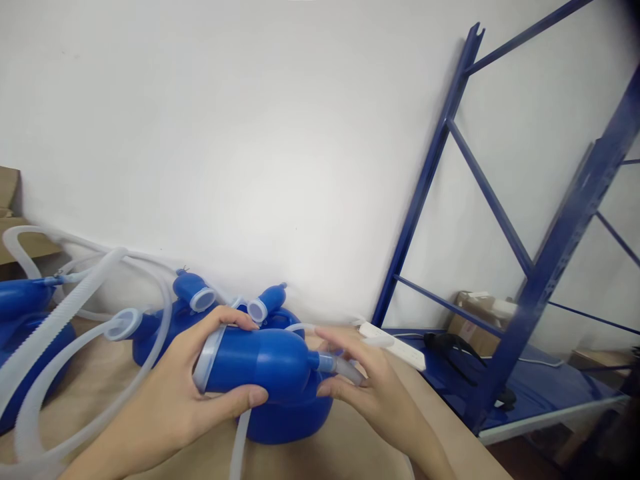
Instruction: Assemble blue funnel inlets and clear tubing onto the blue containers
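A blue bottle-shaped plastic piece (260, 363) lies sideways between my hands. Its left end carries a translucent white rim (205, 360), and a narrow blue spout leads out on the right. My left hand (185, 387) is wrapped round the wide end, thumb in front and fingers behind. At the spout, the fingers of my right hand (367, 380) close round a translucent tube (347, 369) that meets a short clear connector. Directly beneath the piece stands a larger blue container (290, 423), partly hidden. Another translucent hose (241, 443) hangs in front of it.
Behind are more blue containers (150, 340) with capped blue pieces (273, 301). Looped translucent hoses (65, 320) fill the left side. A white power strip (393, 345) lies at the table's right edge, beside a blue metal rack (425, 180). Cardboard (30, 240) stands far left.
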A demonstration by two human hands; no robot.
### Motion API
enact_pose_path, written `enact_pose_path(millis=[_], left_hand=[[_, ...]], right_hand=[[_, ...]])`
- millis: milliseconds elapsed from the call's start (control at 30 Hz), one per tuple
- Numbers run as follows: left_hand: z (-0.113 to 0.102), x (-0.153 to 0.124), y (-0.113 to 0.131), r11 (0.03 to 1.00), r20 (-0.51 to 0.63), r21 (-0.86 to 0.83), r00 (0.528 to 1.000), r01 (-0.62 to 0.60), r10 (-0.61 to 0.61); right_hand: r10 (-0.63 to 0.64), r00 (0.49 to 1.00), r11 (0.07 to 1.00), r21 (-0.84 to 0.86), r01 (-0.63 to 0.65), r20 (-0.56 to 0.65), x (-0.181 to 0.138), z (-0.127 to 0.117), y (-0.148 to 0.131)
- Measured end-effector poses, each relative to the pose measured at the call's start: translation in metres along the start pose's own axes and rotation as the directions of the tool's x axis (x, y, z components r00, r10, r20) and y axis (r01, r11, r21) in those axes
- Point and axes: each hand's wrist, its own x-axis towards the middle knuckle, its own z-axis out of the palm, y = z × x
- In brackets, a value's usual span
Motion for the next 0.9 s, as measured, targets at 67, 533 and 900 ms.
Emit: enact_pose_path(millis=[67, 533, 900], left_hand=[[-0.003, 0.003, -0.001, 1.000, 0.022, 0.024, 1.000, 0.018, -0.018], [-0.016, 0.015, -0.016, 0.988, 0.130, 0.150, 0.991, -0.020, 0.001], [-0.008, 0.012, -0.012, 0.998, 0.111, 0.057, 0.993, 0.040, -0.046]], right_hand=[[0.040, 0.999, 0.999, -0.011, -0.040, -0.036, 0.000, 0.000, 0.002], [-0.210, 0.978, 0.953, -0.223, 0.206, 0.006, 0.002, 0.007, 0.007], [-0.240, 0.968, 0.940, -0.265, 0.215, -0.066, -0.005, 0.010, 0.009]])
